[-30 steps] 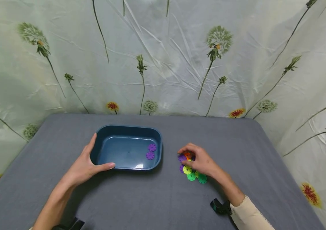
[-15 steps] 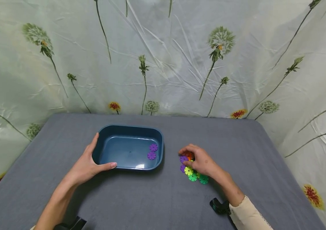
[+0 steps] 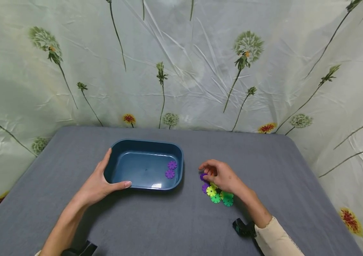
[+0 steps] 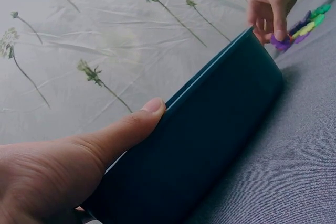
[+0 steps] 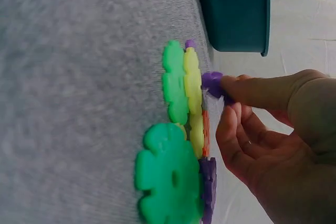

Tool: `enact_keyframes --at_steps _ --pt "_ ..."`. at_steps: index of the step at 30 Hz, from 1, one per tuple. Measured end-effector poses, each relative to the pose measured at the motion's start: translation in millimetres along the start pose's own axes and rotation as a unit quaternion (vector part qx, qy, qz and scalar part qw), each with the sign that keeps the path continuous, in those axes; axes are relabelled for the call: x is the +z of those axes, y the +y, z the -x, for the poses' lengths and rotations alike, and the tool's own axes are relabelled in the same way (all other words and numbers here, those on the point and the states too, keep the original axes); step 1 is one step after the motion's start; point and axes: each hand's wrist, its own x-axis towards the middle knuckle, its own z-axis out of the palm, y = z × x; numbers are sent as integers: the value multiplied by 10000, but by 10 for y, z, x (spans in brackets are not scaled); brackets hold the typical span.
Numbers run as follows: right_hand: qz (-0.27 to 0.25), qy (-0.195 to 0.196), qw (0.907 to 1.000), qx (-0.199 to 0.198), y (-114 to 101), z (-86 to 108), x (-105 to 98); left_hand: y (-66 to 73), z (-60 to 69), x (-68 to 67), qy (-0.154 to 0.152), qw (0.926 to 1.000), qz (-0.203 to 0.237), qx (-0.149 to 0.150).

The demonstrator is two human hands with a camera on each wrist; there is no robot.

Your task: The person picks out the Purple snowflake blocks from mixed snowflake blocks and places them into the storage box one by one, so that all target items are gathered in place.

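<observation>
My left hand (image 3: 96,185) holds a blue plastic tray (image 3: 136,167) at its left end, thumb against the near wall in the left wrist view. Two purple notched discs (image 3: 170,174) lie inside, toward the right end. To the right of the tray, my right hand (image 3: 224,177) pinches a purple notched disc (image 5: 212,83) between thumb and fingers, just over a small pile. That pile has yellow discs (image 3: 211,191), green discs (image 3: 227,200) and further purple discs (image 5: 208,187). An orange disc (image 5: 205,132) shows in the right wrist view; from the head, my hand hides part of the pile.
A grey cloth covers the table (image 3: 168,227). Behind it hangs a pale curtain (image 3: 194,71) printed with dandelions. A black wrist device (image 3: 243,227) sits at my right wrist, another (image 3: 80,249) at the left.
My right fingers have shifted slightly at the pile, and the purple disc at the thumb now sits tilted. The orange piece is hidden from the head view. My left hand keeps its hold.
</observation>
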Motion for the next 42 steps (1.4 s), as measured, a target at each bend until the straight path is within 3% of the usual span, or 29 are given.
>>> enact_keyframes --at_steps 6,16,26,33,42 --pt "-148 151 9996 195 -35 -43 -18 12 -10 25 48 10000 21 42" --pt "-728 729 9945 -206 -118 -193 31 -13 0 5 16 10000 31 17" --pt "-1158 955 9882 -295 -195 -299 56 -14 -4 -2 -6 10000 0 -6" --pt "-1186 1150 9845 -588 -243 -299 58 -9 -7 29 19 10000 5 -26" --pt "-1267 1242 9826 -558 -356 -366 109 -19 -5 19 65 10000 -11 39"
